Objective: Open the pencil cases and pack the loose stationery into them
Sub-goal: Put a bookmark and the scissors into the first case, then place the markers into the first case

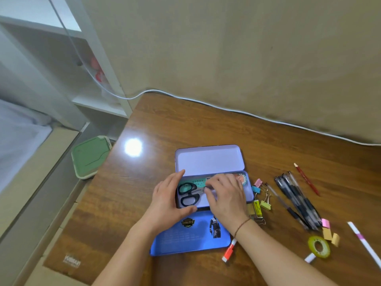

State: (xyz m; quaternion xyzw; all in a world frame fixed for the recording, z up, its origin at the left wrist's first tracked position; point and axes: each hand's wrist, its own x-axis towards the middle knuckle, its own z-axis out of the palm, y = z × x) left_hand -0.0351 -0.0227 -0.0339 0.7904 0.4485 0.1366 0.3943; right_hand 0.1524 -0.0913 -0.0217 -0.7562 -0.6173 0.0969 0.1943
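I've got the lilac pencil case (210,159) lying open mid-desk, lid flat back toward the wall, tray nearest me. Inside the tray sit black-handled scissors (188,194) on the left and a teal ruler (198,181) along the far wall, with a cartoon-face sticker or card at its right end. Just below it, touching its near edge, lies a blue pencil case (191,236), shut, printed lid up. My left hand (168,200) is spread open, fingers wrapped round the tray's left end, thumb on its near rim, steadying it. My right hand (225,196) is curled over the tray's middle, fingertips pinched down by the scissor blades; whether it actually grips them I cannot tell, the knuckles hide it. To the right on the desk (185,124): coloured binder clips (260,195), a bundle of black pens (296,201), a red pencil (307,179), erasers (329,232), a green tape roll (319,247), a red-and-white marker (229,250) against the blue case's corner under my right wrist. A white cable (237,111) runs along the wall.
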